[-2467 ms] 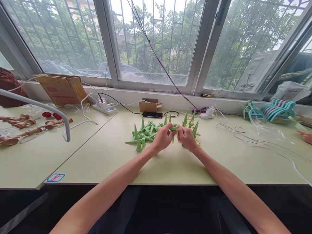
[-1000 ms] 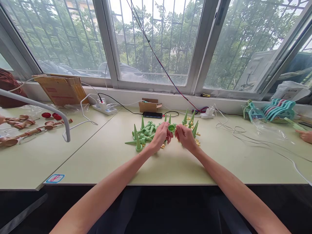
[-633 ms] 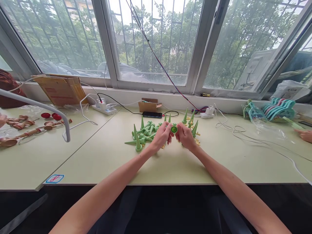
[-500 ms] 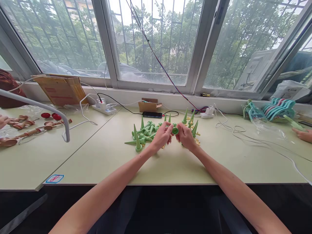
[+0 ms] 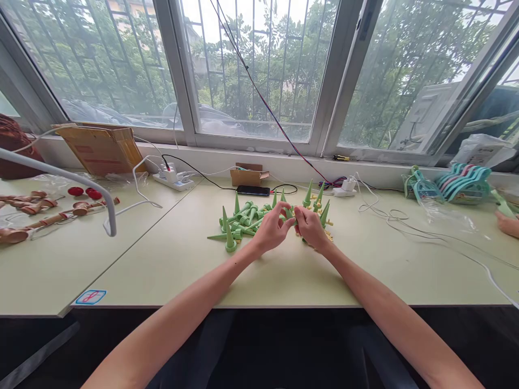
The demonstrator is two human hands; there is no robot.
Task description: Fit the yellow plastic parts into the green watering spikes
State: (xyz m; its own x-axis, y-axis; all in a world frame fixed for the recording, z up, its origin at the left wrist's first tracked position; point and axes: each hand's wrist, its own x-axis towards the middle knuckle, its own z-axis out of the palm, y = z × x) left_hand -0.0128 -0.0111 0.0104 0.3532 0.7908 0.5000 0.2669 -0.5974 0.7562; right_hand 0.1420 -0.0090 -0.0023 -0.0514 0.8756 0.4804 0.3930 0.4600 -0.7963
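Note:
Over the middle of the table, my right hand [image 5: 310, 226] pinches a green plastic plant-watering spike [image 5: 289, 212], and its fingers hide much of the piece. My left hand [image 5: 272, 229] curls thumb and fingers around the other end of the same spike. Behind and left of my hands lies a pile of green spikes [image 5: 243, 217], some on their sides. One green spike [image 5: 229, 241] stands point up at the near edge of the pile. To the right of my hands are more upright spikes [image 5: 325, 214] with small yellow valve pieces [image 5: 330, 222] around them.
A black phone [image 5: 253, 190] lies before a small cardboard box [image 5: 248, 175]. Loose white cables [image 5: 405, 219] run across the right side. Teal hangers [image 5: 466, 182] and a co-worker's hand [image 5: 507, 222] are far right. Wooden toys [image 5: 60, 217] and a white metal tube [image 5: 108, 208] are at left.
The spike between my hands has turned, so its round open end no longer faces me. My left fingers have spread and shifted around it. The co-worker's hand at right moved outward.

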